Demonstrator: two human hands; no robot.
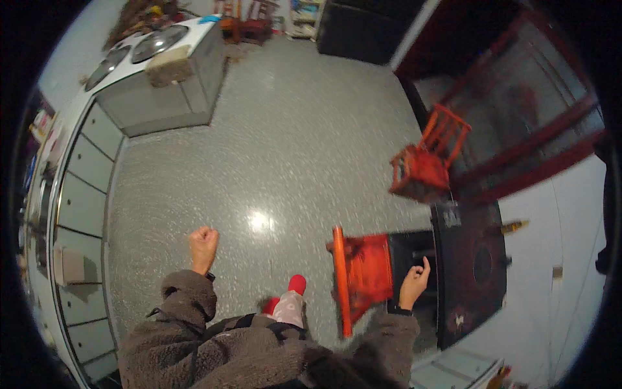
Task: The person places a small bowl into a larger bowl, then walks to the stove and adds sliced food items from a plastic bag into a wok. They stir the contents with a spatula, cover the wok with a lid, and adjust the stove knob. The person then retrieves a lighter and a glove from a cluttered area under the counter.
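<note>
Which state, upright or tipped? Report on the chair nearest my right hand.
Upright: the chair shows its seat facing up.

- Floor point(259, 162): smooth and glossy, throwing back a bright spot of light.
- Jacket point(259, 356): rough, fleecy cloth, matt all over.
- Trousers point(289, 311): matt cloth.
- Chair point(372, 269): looks like smooth, painted or varnished wood.
- Table point(463, 292): smooth top with a dull sheen.
- Round lid point(159, 43): shiny metal.
- Cabinet doors point(87, 155): smooth, faintly glossy; material unclear.
- Wall point(541, 259): smooth and matt.
</note>
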